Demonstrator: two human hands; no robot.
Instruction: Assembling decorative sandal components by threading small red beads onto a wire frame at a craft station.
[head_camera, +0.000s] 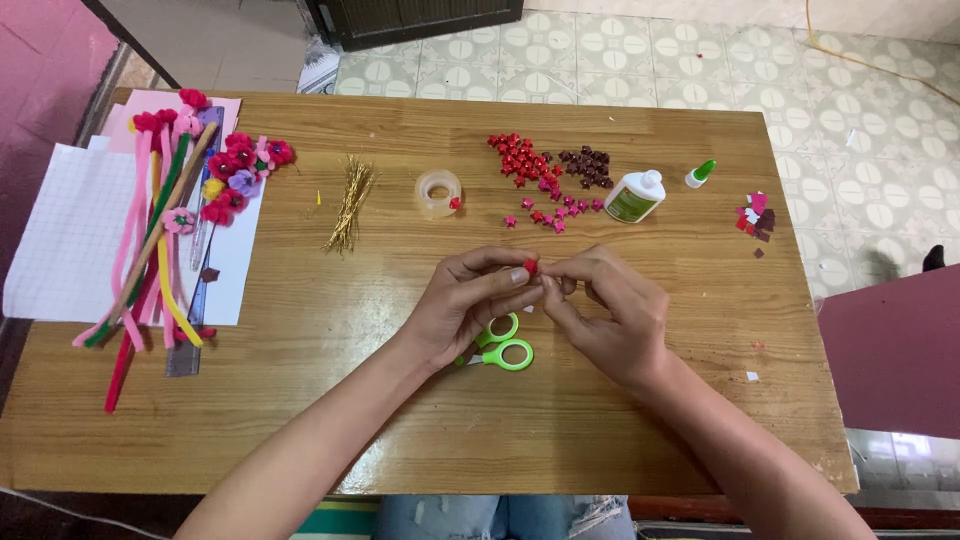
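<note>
Both hands half-hide green scissors.

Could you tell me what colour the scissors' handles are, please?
Bright green; the scissors lie under the hands, best seen in the head view.

Small red star between left hand and right hand above green scissors.
</note>
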